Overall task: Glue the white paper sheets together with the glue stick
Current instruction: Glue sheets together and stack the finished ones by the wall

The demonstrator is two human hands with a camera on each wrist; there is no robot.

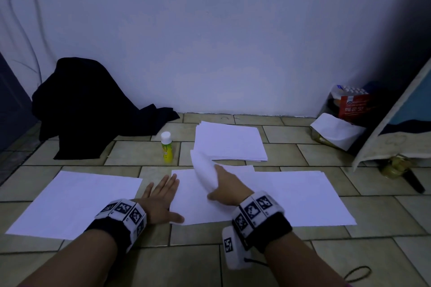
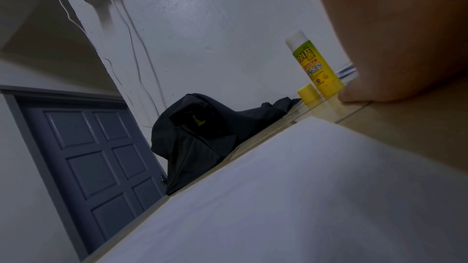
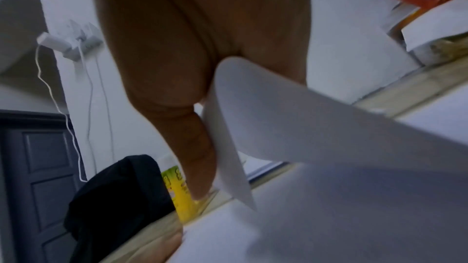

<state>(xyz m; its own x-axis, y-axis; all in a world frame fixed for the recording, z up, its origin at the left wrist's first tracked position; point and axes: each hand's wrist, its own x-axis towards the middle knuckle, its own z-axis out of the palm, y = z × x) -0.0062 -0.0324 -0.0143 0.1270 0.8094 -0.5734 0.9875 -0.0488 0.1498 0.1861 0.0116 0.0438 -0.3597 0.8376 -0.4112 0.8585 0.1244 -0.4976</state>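
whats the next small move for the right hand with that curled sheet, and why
Probably lay the curled sheet down flat onto the middle sheet and line up the edges. The right hand holds it lifted and bent above that sheet, while the left hand lies flat at its left edge, steadying it. The glue stick stands uncapped and untouched, its cap beside it.
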